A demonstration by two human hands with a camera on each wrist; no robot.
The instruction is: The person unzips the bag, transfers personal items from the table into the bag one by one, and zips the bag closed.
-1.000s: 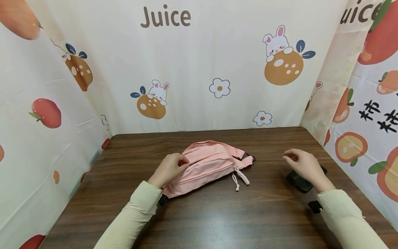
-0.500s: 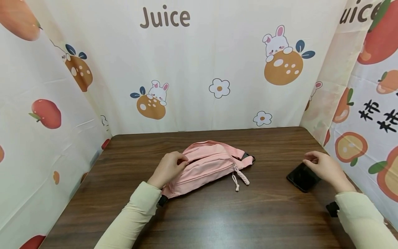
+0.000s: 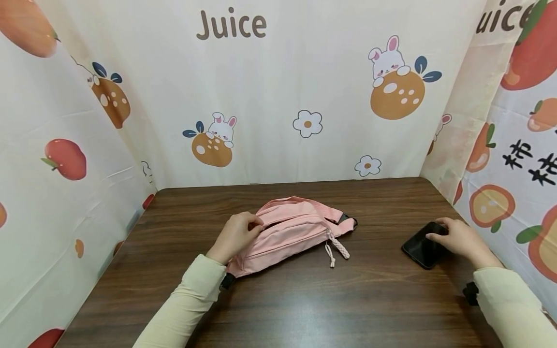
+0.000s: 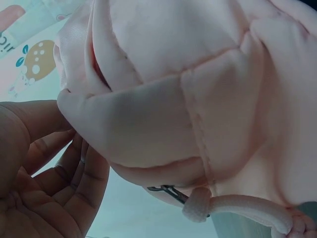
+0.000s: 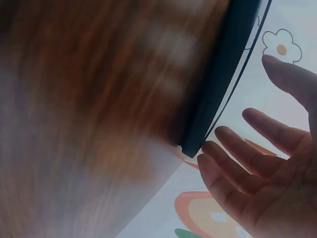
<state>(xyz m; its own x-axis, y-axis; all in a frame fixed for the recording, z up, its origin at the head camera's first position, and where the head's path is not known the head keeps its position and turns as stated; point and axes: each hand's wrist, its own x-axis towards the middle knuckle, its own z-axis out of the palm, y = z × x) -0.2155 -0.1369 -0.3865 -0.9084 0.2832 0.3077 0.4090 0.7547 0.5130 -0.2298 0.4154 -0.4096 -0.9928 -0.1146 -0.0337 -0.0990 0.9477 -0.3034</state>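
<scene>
A pink waist bag point(image 3: 287, 237) lies on the wooden table, braided zip cords point(image 3: 337, 245) hanging from its right end. My left hand point(image 3: 237, 237) pinches the upper edge of the bag at its left part. In the left wrist view the thumb meets the pink fabric point(image 4: 143, 124), with the fingers behind it. On the right, a black smartphone point(image 3: 422, 249) lies flat on the table. My right hand point(image 3: 461, 239) is over its right side. The right wrist view has the phone's thin edge point(image 5: 218, 84) beside spread, loosely bent fingers point(image 5: 247, 158), with the thumb apart from it.
The dark wooden table point(image 3: 330, 309) ends at a printed curtain point(image 3: 270, 87) at the back. More printed curtain stands at the left and right sides. A black buckle point(image 3: 345, 220) sits on the bag's strap.
My right hand has moved right and down to the smartphone, uncovering more of its dark face. The left hand and the waist bag have stayed in place.
</scene>
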